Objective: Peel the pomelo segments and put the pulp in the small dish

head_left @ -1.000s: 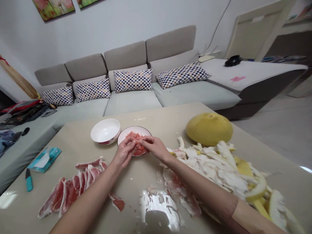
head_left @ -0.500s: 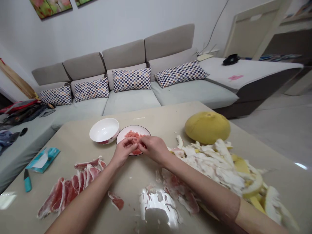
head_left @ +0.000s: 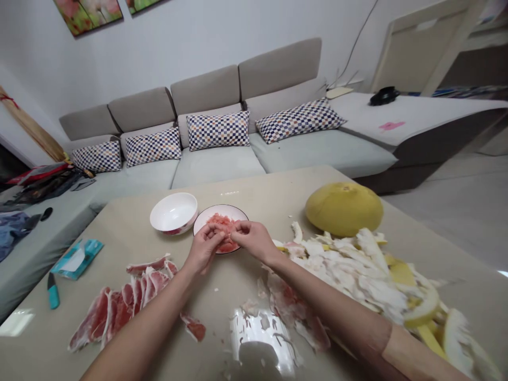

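Pomelo pulp [head_left: 224,224] lies in a pink heap on the plate [head_left: 221,210] right under your hands, so the work sits there. Your left hand [head_left: 204,248] and right hand [head_left: 254,241] are both narrow, their fingers pinched and meeting over the pulp; what they hold between them is too small to tell. The step in hand looks like picking flesh apart and crumbling it onto the plate. The next move calls for letting those bits drop onto the heap, then reaching for more of the peeled segments [head_left: 123,299] on the bench [head_left: 254,182], which lie nearer you on the left-hand side. Just left of your left hand sits a white bowl [head_left: 173,212]. Right of your right hand lie a pile of pith [head_left: 349,275] and a whole pomelo [head_left: 343,209], with torn membranes [head_left: 293,312] nearer you.
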`<action>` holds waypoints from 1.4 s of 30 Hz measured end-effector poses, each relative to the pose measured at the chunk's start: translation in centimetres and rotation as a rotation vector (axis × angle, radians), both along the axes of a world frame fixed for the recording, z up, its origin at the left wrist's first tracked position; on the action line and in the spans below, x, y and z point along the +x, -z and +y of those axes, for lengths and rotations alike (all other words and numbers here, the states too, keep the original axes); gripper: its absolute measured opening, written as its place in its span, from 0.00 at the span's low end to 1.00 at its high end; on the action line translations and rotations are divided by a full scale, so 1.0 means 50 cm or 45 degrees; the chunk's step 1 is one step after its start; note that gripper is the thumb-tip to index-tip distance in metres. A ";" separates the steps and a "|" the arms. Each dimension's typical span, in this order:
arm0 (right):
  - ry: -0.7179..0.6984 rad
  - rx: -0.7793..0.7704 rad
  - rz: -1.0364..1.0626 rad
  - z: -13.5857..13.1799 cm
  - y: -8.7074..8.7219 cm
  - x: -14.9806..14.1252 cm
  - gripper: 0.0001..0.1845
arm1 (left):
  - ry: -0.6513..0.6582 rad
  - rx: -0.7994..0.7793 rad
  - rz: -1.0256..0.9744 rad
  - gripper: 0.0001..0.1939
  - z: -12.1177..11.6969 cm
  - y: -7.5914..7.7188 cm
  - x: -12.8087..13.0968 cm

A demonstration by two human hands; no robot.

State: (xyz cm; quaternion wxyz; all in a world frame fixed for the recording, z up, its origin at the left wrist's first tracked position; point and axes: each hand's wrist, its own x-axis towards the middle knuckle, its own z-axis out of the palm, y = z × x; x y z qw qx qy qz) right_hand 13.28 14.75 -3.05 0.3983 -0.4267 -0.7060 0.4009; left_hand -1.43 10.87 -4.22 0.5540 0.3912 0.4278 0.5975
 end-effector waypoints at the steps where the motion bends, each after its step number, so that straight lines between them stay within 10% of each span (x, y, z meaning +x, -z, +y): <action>1: -0.019 -0.014 0.014 0.003 0.002 0.001 0.10 | -0.001 -0.006 -0.022 0.12 0.001 0.000 -0.001; 12: -0.098 0.135 0.055 0.004 0.011 0.001 0.06 | 0.130 -0.086 -0.081 0.12 0.016 -0.013 0.008; 29: -0.119 -0.396 0.380 0.043 0.062 0.002 0.09 | -0.159 -0.279 -0.526 0.06 0.052 0.024 0.019; 42: -0.216 -0.313 -0.082 0.043 0.004 0.059 0.10 | -0.171 -0.460 -0.569 0.09 0.057 0.014 -0.011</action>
